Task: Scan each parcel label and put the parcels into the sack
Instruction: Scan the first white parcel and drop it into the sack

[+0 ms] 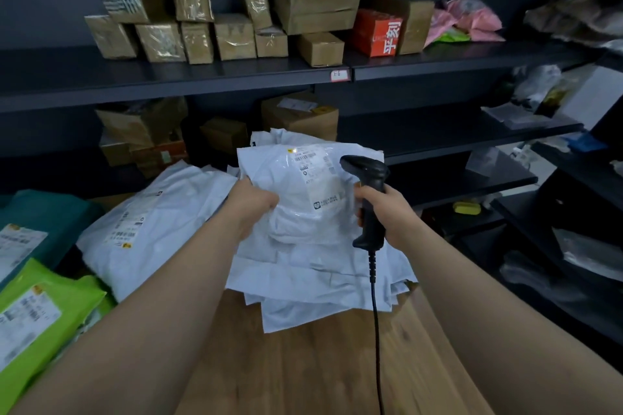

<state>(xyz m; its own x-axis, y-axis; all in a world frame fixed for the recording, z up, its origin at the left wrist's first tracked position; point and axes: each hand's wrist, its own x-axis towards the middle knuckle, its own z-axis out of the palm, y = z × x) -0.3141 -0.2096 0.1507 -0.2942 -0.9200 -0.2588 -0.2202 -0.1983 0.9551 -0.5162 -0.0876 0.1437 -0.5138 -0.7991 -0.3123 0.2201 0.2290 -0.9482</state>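
Looking like early days: left grip (pixel 251 209) clutches a white parcel (pixel 303 192), right grip (pixel 387 212) wraps the scanner (pixel 365 178), big pile (pixel 320 280) waits mid-frame.

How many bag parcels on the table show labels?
4: the white parcel gripped by the left hand, a second white parcel to its left, the teal parcel, the green parcel. Piled ones may hide theirs.

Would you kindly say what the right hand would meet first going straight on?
Probably the white parcel the left hand grips; the scanner in the right hand aims at its label, though depth is unclear.
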